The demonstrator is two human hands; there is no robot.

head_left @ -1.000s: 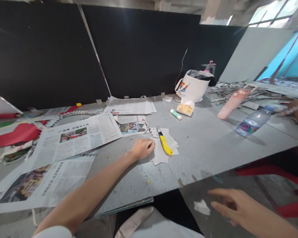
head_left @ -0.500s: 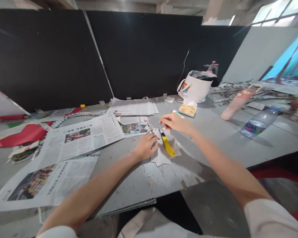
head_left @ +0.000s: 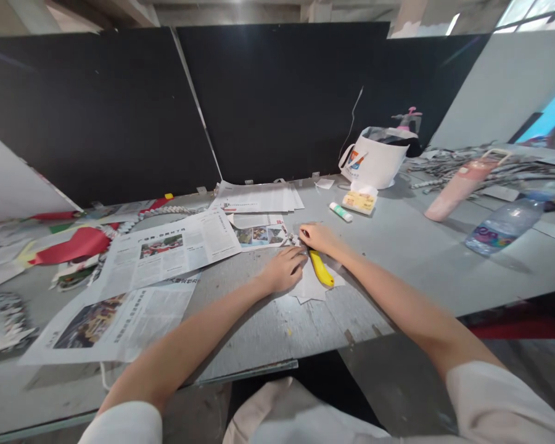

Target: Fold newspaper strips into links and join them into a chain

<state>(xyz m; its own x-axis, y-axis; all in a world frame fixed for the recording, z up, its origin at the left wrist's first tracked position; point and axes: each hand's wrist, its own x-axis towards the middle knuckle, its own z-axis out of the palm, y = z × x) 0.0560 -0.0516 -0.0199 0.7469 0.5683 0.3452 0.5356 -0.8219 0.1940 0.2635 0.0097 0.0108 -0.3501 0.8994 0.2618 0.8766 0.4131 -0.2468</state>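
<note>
My left hand rests on the table with its fingers stretched out over small folded paper bits. Close beside it, my right hand has its fingers curled together at the far end of those bits; whatever they pinch is hidden. Between and just below the hands lies a yellow utility knife, its front end partly covered by the right hand. Under the knife is a white sheet of paper with jagged edges. A glue stick lies beyond the right hand.
Newspaper sheets spread to the left, near red paper. A stack of papers lies at the back. A tissue pack, white bag, pink bottle and plastic water bottle stand or lie to the right.
My right hand has come down nearer to my left hand and the paper bits, uncovering the glue stick. The camera view has turned slightly left.
</note>
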